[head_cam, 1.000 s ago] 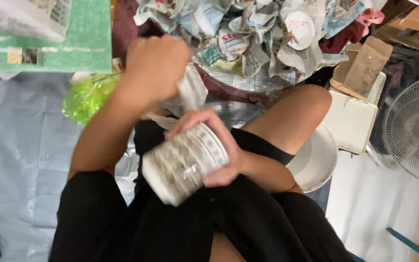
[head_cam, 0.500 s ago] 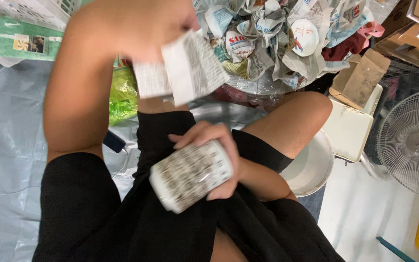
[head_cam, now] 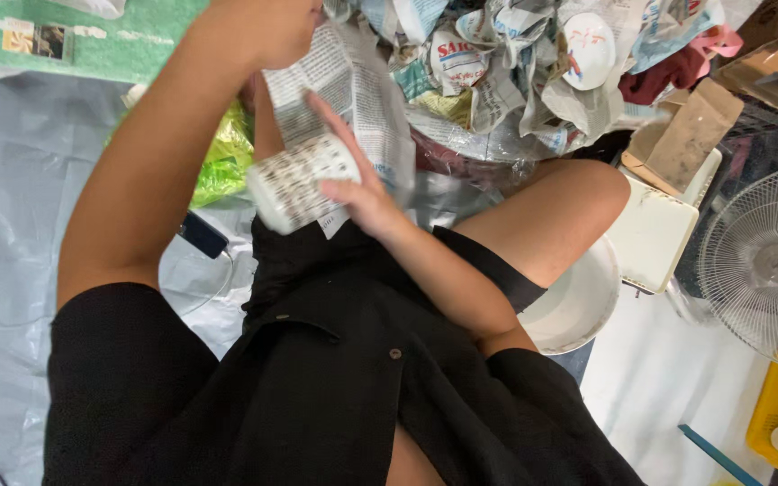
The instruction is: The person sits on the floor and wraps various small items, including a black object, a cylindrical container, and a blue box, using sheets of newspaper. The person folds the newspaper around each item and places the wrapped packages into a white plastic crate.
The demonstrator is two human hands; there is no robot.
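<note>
Black short-sleeved buttoned garment, bare forearms, bare knee
</note>
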